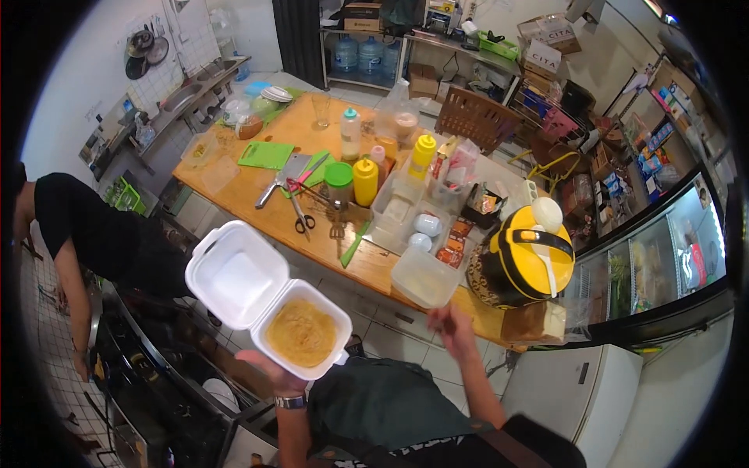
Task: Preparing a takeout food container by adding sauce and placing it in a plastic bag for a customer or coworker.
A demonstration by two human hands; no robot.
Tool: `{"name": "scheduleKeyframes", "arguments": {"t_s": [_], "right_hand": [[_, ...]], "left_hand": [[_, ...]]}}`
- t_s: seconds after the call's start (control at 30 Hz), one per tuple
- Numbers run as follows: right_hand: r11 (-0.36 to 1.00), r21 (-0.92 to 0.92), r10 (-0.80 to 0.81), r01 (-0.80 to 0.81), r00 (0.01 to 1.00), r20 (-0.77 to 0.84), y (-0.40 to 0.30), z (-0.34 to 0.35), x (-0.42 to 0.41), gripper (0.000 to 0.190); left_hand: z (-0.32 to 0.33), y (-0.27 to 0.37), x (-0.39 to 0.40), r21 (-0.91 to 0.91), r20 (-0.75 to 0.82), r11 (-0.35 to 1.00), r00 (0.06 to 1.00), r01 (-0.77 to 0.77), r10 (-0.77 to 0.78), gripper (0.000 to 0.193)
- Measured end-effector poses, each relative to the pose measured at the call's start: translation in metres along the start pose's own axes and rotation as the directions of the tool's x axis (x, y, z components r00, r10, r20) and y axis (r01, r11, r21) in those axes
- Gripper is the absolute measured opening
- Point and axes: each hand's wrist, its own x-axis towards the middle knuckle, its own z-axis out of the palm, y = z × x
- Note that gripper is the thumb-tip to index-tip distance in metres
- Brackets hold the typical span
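My left hand [274,374] supports a white foam clamshell box [237,275] from below. Its lid stands open to the left, and a round, flat yellow-brown food [302,332], perhaps an omelette, fills the base. At the table's near edge, my right hand [453,330] is raised with bent, slightly blurred fingers, just below a translucent plastic container [426,276]; whether they touch is not plain. Beyond that container are foil-like wrapped round things [428,225] and red-brown sachets [458,241] in a clear tray.
The wooden table [246,190] bears a cleaver [282,180], scissors [303,222], green cutting boards [266,155], a yellow squeeze bottle [366,182] and a yellow-lidded rice container [541,257]. A co-worker [111,234] bends over the stove [155,374] at left. A lit display fridge [661,251] stands at right.
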Motion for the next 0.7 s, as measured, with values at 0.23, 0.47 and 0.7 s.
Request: {"name": "scheduleKeyframes", "arguments": {"t_s": [0.23, 0.47, 0.7], "right_hand": [[0.826, 0.548, -0.063, 0.132, 0.988, -0.142, -0.057, 0.064, 0.193, 0.026], [0.677, 0.735, -0.063, -0.019, 0.994, 0.084, -0.065, 0.21, 0.327, 0.035], [0.503, 0.864, 0.447, 0.01, 0.853, -0.27, 0.015, 0.214, 0.583, 0.066]], "left_hand": [[-0.03, 0.087, 0.013, -0.046, -0.473, 0.981, 0.869, -0.187, 0.143, 0.098], [-0.061, 0.118, 0.033, -0.076, -0.314, 0.988, 0.944, -0.134, 0.103, 0.087], [-0.092, 0.127, 0.103, -0.076, -0.515, 0.966, 0.84, -0.246, 0.173, 0.072]]}}
